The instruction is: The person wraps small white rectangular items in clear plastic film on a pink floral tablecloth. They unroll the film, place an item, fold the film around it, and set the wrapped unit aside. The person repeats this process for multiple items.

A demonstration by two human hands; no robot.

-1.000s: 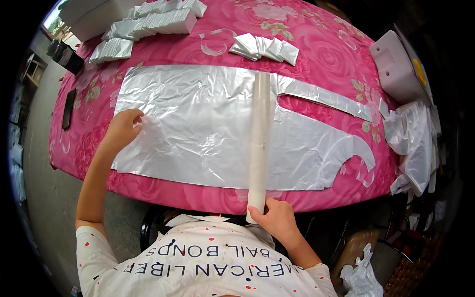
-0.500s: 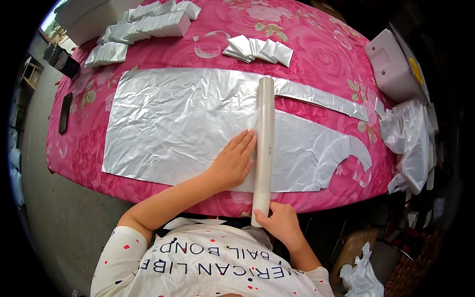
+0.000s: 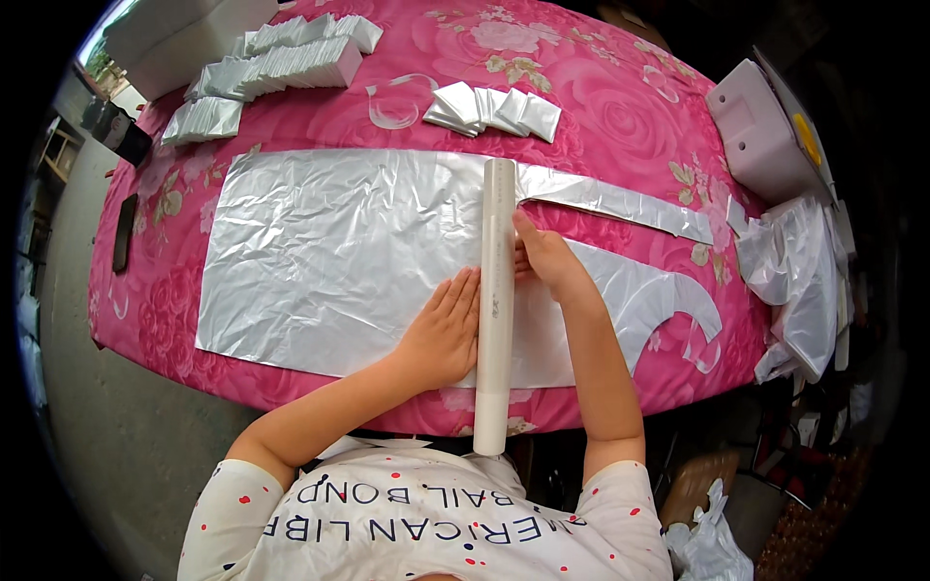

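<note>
Tube (image 3: 497,310): across the silvery sheet (image 3: 320,261), long axis running near to far.
Left hand (image 3: 446,327): flat and unclenched along its left side, holding nothing.
Right hand (image 3: 548,259): at its right side, equally near; cannot tell whether the grip closes.

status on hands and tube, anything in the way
Left hand flat, left of tube; right hand at its right side. Tube lies across silver sheet. Nearest packets off the sheet, beyond its far edge.

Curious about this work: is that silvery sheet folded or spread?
Spread out: the silvery sheet lies wide across the pink tablecloth. Whether it's doubled, I cannot tell.
</note>
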